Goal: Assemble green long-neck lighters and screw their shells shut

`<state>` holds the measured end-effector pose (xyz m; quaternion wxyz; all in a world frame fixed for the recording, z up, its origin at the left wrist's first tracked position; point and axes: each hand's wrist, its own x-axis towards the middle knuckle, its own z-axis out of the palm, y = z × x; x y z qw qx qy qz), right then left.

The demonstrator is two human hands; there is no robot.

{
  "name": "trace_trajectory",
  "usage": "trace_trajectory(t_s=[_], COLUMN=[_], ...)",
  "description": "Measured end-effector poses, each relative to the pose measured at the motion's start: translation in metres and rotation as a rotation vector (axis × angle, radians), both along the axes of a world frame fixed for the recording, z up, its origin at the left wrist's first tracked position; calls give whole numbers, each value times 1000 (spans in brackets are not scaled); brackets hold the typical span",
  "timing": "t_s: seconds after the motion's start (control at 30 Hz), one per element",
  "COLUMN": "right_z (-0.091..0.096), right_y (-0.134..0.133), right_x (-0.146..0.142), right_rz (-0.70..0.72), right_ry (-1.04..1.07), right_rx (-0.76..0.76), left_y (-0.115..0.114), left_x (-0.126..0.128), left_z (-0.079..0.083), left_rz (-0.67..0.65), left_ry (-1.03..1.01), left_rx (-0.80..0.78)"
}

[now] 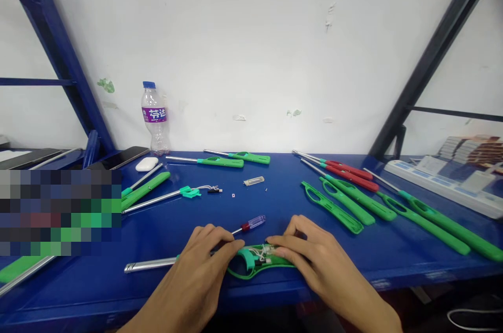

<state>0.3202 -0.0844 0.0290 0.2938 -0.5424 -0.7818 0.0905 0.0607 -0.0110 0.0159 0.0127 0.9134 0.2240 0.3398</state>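
An opened green long-nosed lighter (255,271) lies along the front of the blue table, its metal tube (151,265) pointing left. My left hand (196,265) is closed around the neck, thumb beside the teal trigger (247,258). With its fingertips, my right hand (318,254) pinches the handle end, at the white wires (264,252) and small inner parts. What lies under those fingers is partly hidden. Just behind the lighter rests a screwdriver (254,223) with a purple and red handle. Farther back are a clear fuel tank (254,181) and a loose tube with trigger and wires (190,192).
On the right lie a loose green half shell (334,207), several green lighters (440,225), red lighters (349,173) and a white power strip (444,186). Two green lighters (222,162), a bottle (155,123), earbud case (146,164) and phone (121,158) are along the back.
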Motion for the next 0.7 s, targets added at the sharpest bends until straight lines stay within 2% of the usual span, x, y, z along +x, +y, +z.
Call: trace_trajectory(t_s=[0.07, 0.37, 0.53, 0.7], right_z=[0, 1, 0, -1], right_y=[0, -2, -1, -1], right_x=[0, 0, 0, 0], right_rz=[-1, 9, 27, 32], right_ry=[-2, 29, 51, 73], right_rx=[0, -27, -9, 15], left_y=[0, -3, -1, -13], left_x=[1, 2, 0, -7], left_z=[2, 4, 5, -1], left_rz=[-4, 21, 5, 72], left_ry=[-39, -40, -22, 185], left_rx=[30, -33, 143, 285])
